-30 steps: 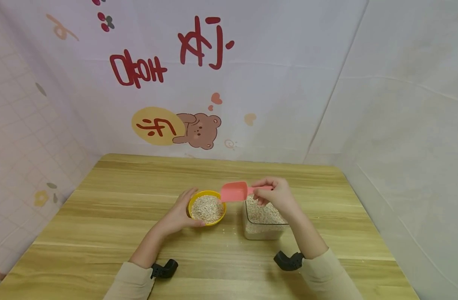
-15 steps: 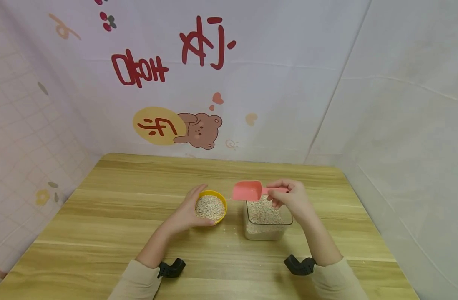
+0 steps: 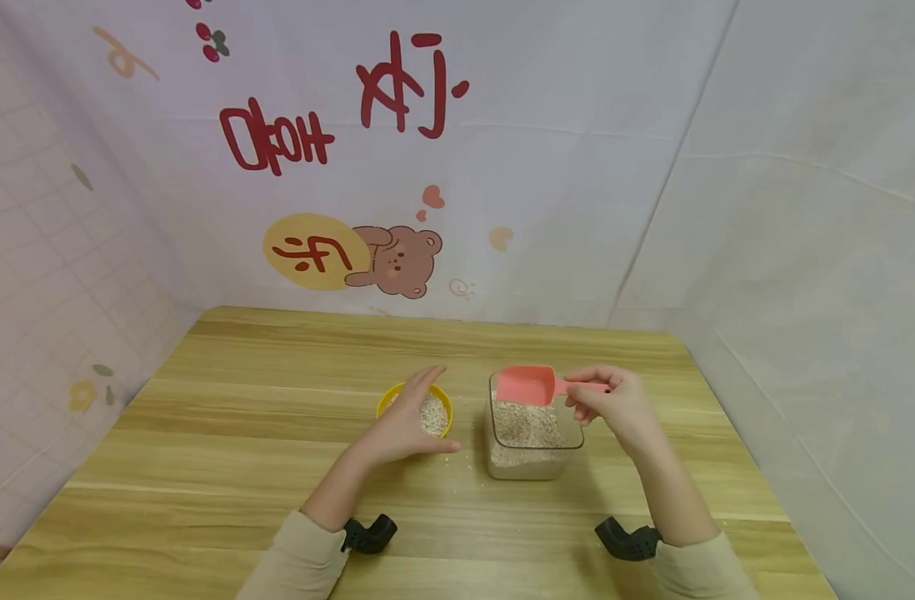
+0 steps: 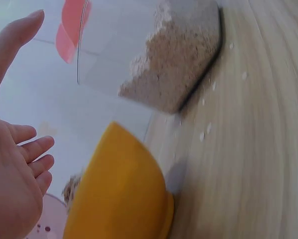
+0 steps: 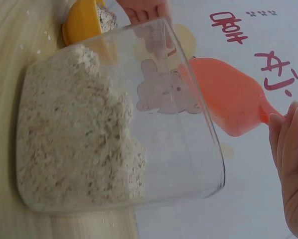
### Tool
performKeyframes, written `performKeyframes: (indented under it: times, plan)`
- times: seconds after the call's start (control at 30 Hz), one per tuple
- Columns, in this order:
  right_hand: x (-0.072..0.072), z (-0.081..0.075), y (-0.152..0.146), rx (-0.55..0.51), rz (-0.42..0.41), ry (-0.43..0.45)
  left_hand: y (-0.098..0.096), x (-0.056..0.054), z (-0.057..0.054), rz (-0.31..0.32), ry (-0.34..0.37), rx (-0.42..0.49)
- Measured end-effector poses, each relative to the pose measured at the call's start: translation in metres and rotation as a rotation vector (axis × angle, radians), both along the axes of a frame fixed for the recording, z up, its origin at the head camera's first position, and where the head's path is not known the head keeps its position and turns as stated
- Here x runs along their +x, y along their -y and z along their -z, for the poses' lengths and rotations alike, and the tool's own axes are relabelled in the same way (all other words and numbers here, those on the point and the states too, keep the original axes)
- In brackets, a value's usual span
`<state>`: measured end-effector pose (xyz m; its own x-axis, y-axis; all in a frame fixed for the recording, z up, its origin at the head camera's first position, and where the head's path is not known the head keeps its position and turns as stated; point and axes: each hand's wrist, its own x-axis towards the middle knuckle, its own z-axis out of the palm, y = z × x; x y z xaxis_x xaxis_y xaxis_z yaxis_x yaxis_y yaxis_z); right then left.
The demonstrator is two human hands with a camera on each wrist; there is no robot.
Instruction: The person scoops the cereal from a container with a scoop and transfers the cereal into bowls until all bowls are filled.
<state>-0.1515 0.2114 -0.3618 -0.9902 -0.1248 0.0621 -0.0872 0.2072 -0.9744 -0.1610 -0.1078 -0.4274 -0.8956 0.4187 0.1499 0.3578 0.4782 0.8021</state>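
Observation:
In the head view my right hand (image 3: 615, 404) pinches the handle of a pink scoop (image 3: 527, 385), held over the back of a clear square container (image 3: 528, 462). Oat flakes (image 3: 528, 425) fill part of that container, heaped unevenly in the right wrist view. The scoop shows no oats in it. To the left stands a yellow bowl (image 4: 121, 191) of oats, upright on the table. My left hand (image 3: 401, 429) is above this bowl with fingers and thumb spread, gripping nothing. In the left wrist view its palm is apart from the bowl's wall.
Loose flakes (image 4: 203, 135) lie scattered on the wooden table (image 3: 240, 433) between bowl and container. A white printed cloth (image 3: 547, 167) hangs behind the table, and further white cloth closes in both sides.
The scoop has moved right in my right hand, from beside the bowl to over the container. My left hand has let go of the bowl's side and moved right above it.

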Motion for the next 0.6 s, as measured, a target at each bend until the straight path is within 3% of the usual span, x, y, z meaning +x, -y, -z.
performKeyframes:
  times: [0.27, 0.6]
  plan:
    - [0.002, 0.006, -0.01, 0.038, 0.014, 0.021, -0.02, 0.0, -0.003, 0.055, 0.015, -0.009]
    - [0.003, 0.009, -0.016, 0.114, 0.027, 0.03, -0.043, -0.001, -0.004, 0.079, 0.021, -0.022]
